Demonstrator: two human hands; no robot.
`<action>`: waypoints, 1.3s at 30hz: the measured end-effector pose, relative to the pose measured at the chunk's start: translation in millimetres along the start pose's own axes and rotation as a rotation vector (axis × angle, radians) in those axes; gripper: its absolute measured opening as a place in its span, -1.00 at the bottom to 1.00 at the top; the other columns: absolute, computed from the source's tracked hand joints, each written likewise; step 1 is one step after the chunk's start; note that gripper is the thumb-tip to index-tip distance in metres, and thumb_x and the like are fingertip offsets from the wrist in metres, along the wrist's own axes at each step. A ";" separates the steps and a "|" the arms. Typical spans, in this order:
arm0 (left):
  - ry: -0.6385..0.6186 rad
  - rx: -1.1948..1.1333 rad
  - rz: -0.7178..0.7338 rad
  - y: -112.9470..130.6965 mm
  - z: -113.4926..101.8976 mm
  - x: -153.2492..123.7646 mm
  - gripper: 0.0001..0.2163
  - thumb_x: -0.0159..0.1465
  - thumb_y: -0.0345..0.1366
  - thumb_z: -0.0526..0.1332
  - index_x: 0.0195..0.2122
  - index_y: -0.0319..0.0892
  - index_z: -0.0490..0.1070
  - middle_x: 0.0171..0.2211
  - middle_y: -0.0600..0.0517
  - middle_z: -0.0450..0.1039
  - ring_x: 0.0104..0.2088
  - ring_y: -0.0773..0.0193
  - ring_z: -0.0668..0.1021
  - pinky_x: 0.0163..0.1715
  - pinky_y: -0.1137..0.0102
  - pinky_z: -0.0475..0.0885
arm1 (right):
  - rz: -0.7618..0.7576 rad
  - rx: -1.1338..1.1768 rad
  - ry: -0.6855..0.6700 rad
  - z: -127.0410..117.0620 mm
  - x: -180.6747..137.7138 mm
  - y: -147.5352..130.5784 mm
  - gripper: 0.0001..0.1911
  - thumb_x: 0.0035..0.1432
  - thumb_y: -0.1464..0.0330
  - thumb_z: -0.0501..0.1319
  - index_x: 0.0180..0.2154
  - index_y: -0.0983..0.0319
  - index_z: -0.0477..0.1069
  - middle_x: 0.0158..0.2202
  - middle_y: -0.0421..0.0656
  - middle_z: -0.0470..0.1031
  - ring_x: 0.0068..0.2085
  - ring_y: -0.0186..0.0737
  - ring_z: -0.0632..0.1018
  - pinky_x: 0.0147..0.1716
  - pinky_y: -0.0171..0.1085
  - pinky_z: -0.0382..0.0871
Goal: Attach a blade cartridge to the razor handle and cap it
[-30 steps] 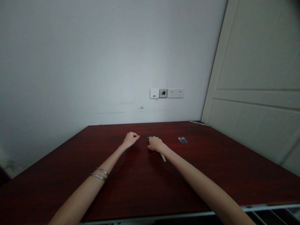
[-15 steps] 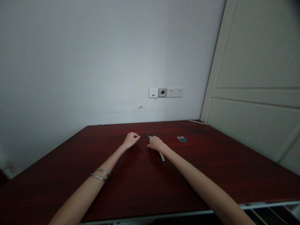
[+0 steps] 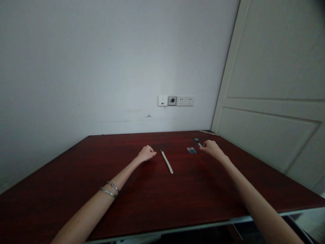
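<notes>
My left hand rests on the dark red table with its fingers curled in, nothing visible inside them. A thin white stick-like handle lies bare on the table just to its right. My right hand is far right near the door, fingers closed round a small dark-tipped piece that pokes out towards the wall. A small flat packet lies just left of that hand.
A white wall with a row of sockets stands behind the table. A pale panelled door runs along the right side. A thin pale strip lies at the table's far right corner.
My right hand has left the white handle and moved right, past the small packet, with a small dark piece in its fingers. The handle now lies uncovered. The left hand has barely shifted.
</notes>
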State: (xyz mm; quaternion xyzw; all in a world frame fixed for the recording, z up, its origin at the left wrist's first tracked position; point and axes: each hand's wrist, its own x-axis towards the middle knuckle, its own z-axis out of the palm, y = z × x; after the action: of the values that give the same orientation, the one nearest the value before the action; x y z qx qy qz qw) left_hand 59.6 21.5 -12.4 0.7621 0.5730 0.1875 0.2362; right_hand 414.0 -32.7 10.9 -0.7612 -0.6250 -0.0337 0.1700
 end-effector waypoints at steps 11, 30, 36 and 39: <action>-0.015 0.142 0.007 41.6 23.3 -10.3 -0.78 0.04 -0.15 0.19 -0.57 -0.21 0.46 -0.53 -0.08 0.48 -0.46 0.19 0.52 -0.43 0.38 0.33 | 0.022 -0.081 -0.131 35.1 0.2 21.1 -0.74 0.07 0.26 0.14 -0.36 0.34 0.45 -0.30 0.09 0.50 -0.31 -0.10 0.54 -0.44 -0.33 0.22; 0.066 0.108 -0.013 6.6 2.7 -12.7 -0.73 0.09 -0.15 0.15 -0.63 -0.20 0.44 -0.48 -0.04 0.50 -0.44 0.24 0.50 -0.42 0.42 0.29 | 0.074 -0.134 -0.136 16.9 4.2 -5.0 -0.56 0.15 0.15 0.05 -0.23 0.39 0.46 -0.21 0.19 0.49 -0.19 0.09 0.53 -0.35 -0.23 0.31; 0.147 0.034 -0.030 -9.8 -5.8 -12.4 -0.73 0.11 -0.17 0.14 -0.62 -0.20 0.44 -0.57 -0.02 0.45 -0.48 0.25 0.49 -0.45 0.44 0.29 | -0.239 -0.067 -0.140 12.7 -32.8 -94.7 -0.58 0.15 0.13 0.03 -0.31 0.32 0.48 -0.26 0.11 0.52 -0.23 -0.03 0.55 -0.30 -0.24 0.33; 0.170 -0.010 -0.050 -16.4 -5.5 -12.0 -0.72 0.12 -0.16 0.13 -0.61 -0.21 0.45 -0.65 0.02 0.40 -0.52 0.28 0.47 -0.47 0.45 0.28 | -0.346 -0.058 -0.223 23.7 -53.5 -137.8 -0.53 0.12 0.07 0.03 -0.31 0.32 0.49 -0.25 0.12 0.52 -0.21 0.00 0.54 -0.29 -0.21 0.35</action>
State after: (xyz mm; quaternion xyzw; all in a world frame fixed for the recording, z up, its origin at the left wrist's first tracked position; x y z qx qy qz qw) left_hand 40.3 14.5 -17.4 0.7276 0.6088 0.2485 0.1952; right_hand 265.9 -53.7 4.3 -0.6462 -0.7600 0.0042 0.0694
